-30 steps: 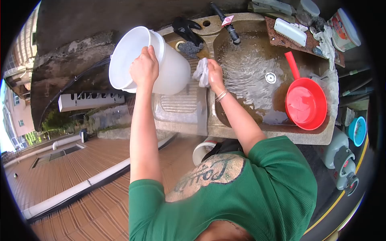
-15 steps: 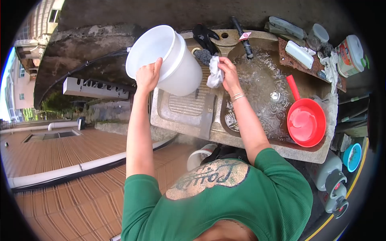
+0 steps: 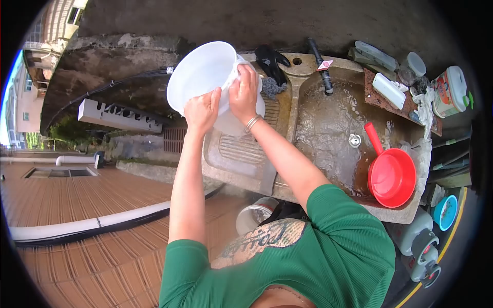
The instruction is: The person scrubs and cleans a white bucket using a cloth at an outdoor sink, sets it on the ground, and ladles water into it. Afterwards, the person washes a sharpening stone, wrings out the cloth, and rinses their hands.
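Observation:
A white bucket [image 3: 201,72] is tilted above the ribbed left side of the stone sink [image 3: 236,149], its mouth facing up and left. My left hand [image 3: 202,110] grips the bucket's near rim, thumb up. Beside it, my right hand [image 3: 243,93], with bracelets at the wrist, presses a white cloth [image 3: 232,65] against the outside of the rim; most of the cloth is hidden by the fingers. Black gloves [image 3: 271,62] and a grey scrubber [image 3: 272,88] lie behind the bucket. In the basin, a red dipper [image 3: 392,177] rests at the right near a drain piece [image 3: 354,140].
A black tap [image 3: 321,66] stands at the basin's back edge. A white brush [image 3: 389,91] lies on a reddish board [image 3: 368,82]. Farther right are a white tub [image 3: 449,92] and a blue basin [image 3: 445,212]. Another bucket [image 3: 254,215] is below the sink's front edge.
My right hand has moved left with the cloth, from over the sink divider onto the bucket's rim. My left hand still holds the bucket. The whole view has shifted somewhat.

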Demonstrator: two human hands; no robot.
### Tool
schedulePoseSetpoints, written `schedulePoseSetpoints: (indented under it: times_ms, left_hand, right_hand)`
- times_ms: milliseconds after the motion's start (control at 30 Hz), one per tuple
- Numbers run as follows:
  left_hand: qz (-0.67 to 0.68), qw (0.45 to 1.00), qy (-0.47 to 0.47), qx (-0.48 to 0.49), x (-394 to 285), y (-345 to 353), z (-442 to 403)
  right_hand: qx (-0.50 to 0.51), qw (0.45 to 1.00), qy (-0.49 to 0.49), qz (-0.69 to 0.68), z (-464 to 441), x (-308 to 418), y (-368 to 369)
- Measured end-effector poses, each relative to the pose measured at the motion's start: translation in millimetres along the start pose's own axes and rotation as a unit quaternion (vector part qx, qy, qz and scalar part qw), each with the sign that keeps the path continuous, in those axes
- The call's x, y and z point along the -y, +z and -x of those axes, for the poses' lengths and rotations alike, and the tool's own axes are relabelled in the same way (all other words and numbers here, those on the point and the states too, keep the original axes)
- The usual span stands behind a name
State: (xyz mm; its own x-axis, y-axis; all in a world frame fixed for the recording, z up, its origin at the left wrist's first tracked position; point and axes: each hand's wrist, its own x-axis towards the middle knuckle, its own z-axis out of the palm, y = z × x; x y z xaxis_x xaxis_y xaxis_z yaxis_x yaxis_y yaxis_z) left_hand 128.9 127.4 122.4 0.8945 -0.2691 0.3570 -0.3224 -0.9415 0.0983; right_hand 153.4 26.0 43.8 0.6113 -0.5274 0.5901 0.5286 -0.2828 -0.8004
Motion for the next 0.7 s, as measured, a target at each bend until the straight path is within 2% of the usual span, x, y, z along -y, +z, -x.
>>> schedulePoseSetpoints:
  times_ms: [67, 167, 300, 333, 433, 533, 633, 700]
  left_hand:
    - [0.01, 1.0, 0.012, -0.009, -3, 0, -3]
    - [0.012, 0.999, 0.034, -0.025, -3, 4, -5]
    - [0.013, 0.999, 0.045, -0.023, -1, 2, -5]
    - [0.011, 0.999, 0.05, -0.017, -1, 1, -5]
    - [0.016, 0.999, 0.031, 0.017, 6, -8, 1]
    - [0.074, 0.988, 0.012, 0.132, 14, -23, 2]
    - [-0.04, 0.994, -0.015, 0.103, -38, -11, -22]
    - [-0.117, 0.989, -0.078, 0.05, -66, 29, -39]
  right_hand:
    - [0.044, 0.998, 0.037, -0.011, -31, -35, 6]
    - [0.265, 0.938, 0.217, -0.051, -88, -88, 19]
    - [0.36, 0.899, 0.216, -0.122, -112, -131, 54]
    - [0.366, 0.912, 0.158, -0.099, -110, -134, 58]
    - [0.22, 0.975, 0.033, 0.01, -66, -111, 22]
    - [0.181, 0.979, 0.068, 0.068, -23, -50, -24]
    - [0.149, 0.982, 0.06, 0.103, 3, -14, -38]
    - [0.144, 0.983, 0.048, 0.099, 20, 1, -47]
